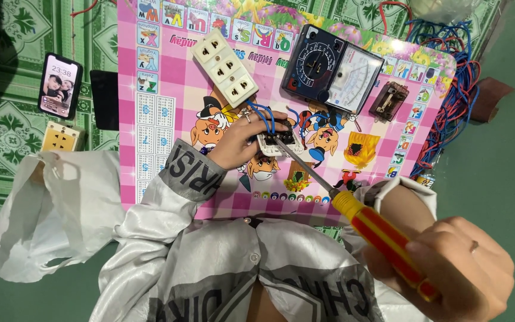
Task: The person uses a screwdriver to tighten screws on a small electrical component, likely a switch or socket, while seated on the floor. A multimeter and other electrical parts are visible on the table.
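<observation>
Pressing a white switch module (279,143) at the pink mat's (168,83) centre, left hand (238,143) fingers clamp it; right hand (457,268) grips a screwdriver (365,220), tip touching it.

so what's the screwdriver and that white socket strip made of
Screwdriver: handle looks like glossy plastic, yellow with red stripes; the shaft is bare grey metal with a dull shine. Socket strip: probably moulded cream-white plastic, smooth and matte, with dark pin holes.

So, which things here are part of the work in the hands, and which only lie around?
In use:
left hand
small white switch
blue wires
right hand
screwdriver

Lying about:
white socket strip
analog multimeter
phone
yellow socket
wire bundle
</observation>
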